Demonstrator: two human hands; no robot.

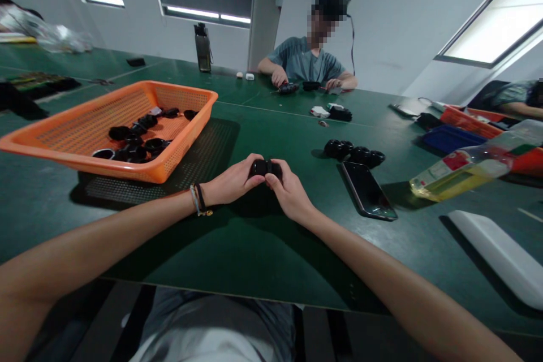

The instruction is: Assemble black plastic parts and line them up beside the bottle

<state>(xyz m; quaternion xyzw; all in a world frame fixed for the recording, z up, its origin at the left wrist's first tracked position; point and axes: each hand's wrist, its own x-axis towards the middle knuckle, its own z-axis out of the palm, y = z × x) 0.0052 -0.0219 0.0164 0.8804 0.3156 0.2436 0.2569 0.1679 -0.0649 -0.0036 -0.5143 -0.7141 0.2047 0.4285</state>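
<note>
My left hand (233, 182) and my right hand (288, 189) meet over the green table (263, 249), both pinched on a small black round part (264, 168). Each hand's fingers are wrapped round one end of it. An orange mesh basket (76, 124) to the left holds several similar black parts (136, 144). A short row of finished-looking black parts (354, 153) lies to the right of my hands.
A black phone (368, 190) lies by the row. A bottle of yellow liquid (466, 172) lies on its side at right, a white flat object (496, 254) nearer. A person across the table handles black parts (288, 88). A dark bottle (203, 48) stands far back.
</note>
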